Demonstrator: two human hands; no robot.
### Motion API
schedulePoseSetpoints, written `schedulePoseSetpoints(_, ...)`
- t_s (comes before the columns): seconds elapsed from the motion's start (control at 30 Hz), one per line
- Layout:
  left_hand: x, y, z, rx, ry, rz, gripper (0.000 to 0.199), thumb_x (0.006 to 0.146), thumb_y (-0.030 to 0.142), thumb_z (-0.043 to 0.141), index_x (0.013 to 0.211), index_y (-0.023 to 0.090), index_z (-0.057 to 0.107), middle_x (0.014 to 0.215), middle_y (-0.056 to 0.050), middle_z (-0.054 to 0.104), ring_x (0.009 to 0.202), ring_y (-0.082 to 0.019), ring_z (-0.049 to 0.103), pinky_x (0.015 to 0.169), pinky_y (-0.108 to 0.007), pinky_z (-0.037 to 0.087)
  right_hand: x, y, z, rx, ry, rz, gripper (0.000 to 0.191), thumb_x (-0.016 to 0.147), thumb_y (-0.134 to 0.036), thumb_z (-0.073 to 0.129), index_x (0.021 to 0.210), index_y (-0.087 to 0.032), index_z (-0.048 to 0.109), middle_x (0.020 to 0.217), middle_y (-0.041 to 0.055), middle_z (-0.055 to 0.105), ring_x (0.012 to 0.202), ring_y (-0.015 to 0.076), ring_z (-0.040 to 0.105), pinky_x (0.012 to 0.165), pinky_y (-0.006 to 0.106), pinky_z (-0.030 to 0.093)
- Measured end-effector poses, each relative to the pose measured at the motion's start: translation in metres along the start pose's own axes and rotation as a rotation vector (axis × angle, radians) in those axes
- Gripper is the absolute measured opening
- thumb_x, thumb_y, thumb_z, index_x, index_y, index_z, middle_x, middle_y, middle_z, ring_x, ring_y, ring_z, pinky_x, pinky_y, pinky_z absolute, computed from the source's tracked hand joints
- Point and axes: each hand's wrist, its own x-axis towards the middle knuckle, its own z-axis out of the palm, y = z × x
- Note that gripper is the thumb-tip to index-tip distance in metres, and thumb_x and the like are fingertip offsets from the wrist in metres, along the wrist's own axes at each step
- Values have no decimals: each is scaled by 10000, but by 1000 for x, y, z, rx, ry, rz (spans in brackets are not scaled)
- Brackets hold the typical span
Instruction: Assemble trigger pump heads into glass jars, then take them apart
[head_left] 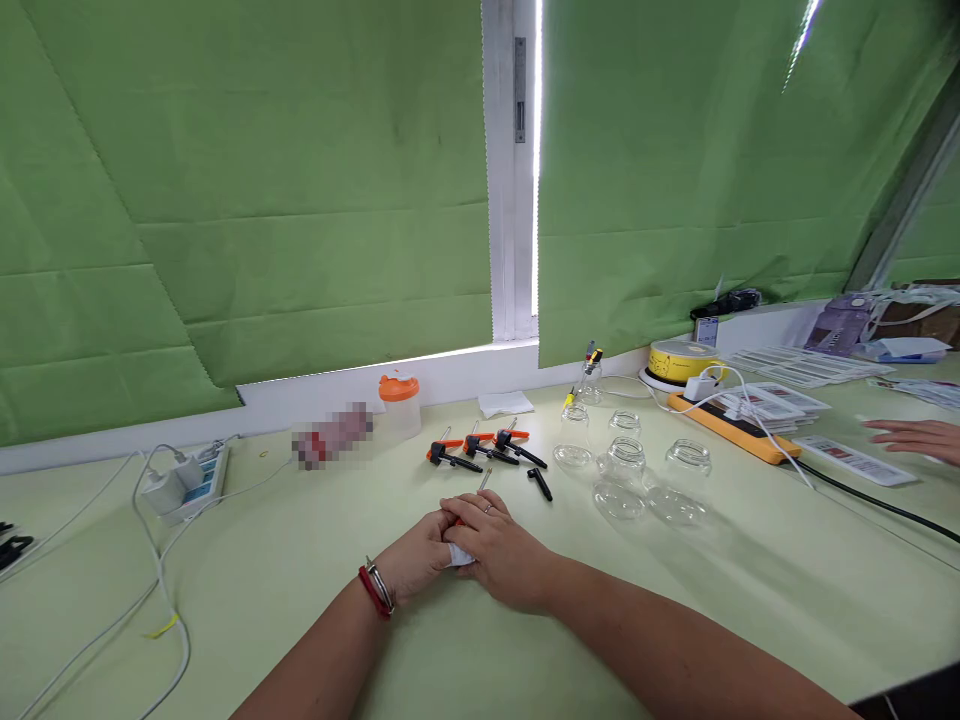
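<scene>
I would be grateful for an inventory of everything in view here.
Table: one, pale green, foreground
Blinds: several, green, rear
Cup: one, clear, orange lid, left of centre
Blurred item: one, pinkish, left of the cup
Tools: three, orange and black, beyond the hands
Loose piece: one, black, beside the tools
Paper: one, white, behind tools
Jars: five, clear, right of centre
Round container: one, yellow, right rear
Power strips: two, orange at right, white at left
Cables: several, mostly white, both sides
Printed sheets: several, white, right
Bottle: one, purple, far right
Other person's hand: one, far right
Partly hidden material: count unclear, white and orange, between hands
Bracelets: red and silver, left wrist
Left hand: one, front centre
Right hand: one, over the left
</scene>
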Motion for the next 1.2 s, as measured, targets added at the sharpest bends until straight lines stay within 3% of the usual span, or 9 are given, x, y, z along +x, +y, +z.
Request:
schedulePoseSetpoints(0.2,3,-8,-12,-65,230,-96,337,632,108,672,961,162,620,872,-48,640,774,-186,601,661,-293,476,0,11,-12,30,94,9,460,779,-353,607,1205,-231,485,1374,83,406,1253,239,338,1061,424,166)
schedulePoseSetpoints(0.27,5,-11,-18,-83,306,-105,295,642,145,682,926,152,607,824,-36,616,719,-168,598,630,-284,475,0,27,-17,-1,216,109,422,807,-363,556,1193,-204,493,1318,102,458,1218,243,376,1032,415,225)
schedulePoseSetpoints(0.33,6,-13,-24,-107,371,-101,271,660,175,677,916,158,589,825,-26,593,733,-160,600,640,-280,480,0,47,-20,-79,316,333,350,841,-330,492,1146,-159,520,1239,134,508,1159,246,431,971,383,309)
schedulePoseSetpoints(0.43,7,-14,-31,-147,459,-101,253,671,186,671,901,162,570,825,-24,578,765,-161,605,669,-289,492,-3,78,-22,-207,182,740,259,834,-302,492,1030,-154,573,1052,131,595,988,244,538,832,345,392)
schedulePoseSetpoints(0.47,7,-15,-32,-159,480,-102,251,673,180,669,900,160,565,825,-27,577,771,-164,607,677,-294,496,-5,86,-21,-217,148,802,229,816,-301,517,966,-145,594,980,136,614,930,253,561,776,342,406)
schedulePoseSetpoints(0.67,8,-17,-35,-223,532,-95,219,688,144,653,887,158,562,811,-36,590,749,-158,612,685,-300,510,-13,109,-15,-186,69,926,123,759,-249,578,802,-141,616,857,139,637,761,252,599,572,294,380)
schedulePoseSetpoints(0.8,9,-19,-38,-263,537,-86,177,702,129,643,862,157,572,803,-35,592,718,-149,613,693,-307,519,-12,105,-17,-134,63,872,95,774,-170,533,799,-136,617,864,138,634,777,234,593,595,288,378)
schedulePoseSetpoints(1.07,10,-19,-39,-328,534,-71,126,733,107,614,848,152,587,821,-46,600,730,-156,626,713,-320,534,-1,54,-11,74,28,401,110,775,-168,534,854,-182,609,867,33,608,833,152,540,721,242,397)
schedulePoseSetpoints(1.2,9,-17,-35,-343,511,-79,123,734,106,612,845,147,579,818,-50,605,731,-157,627,721,-323,539,1,42,-6,125,15,328,114,766,-145,517,835,-169,604,837,42,600,796,162,526,706,263,394)
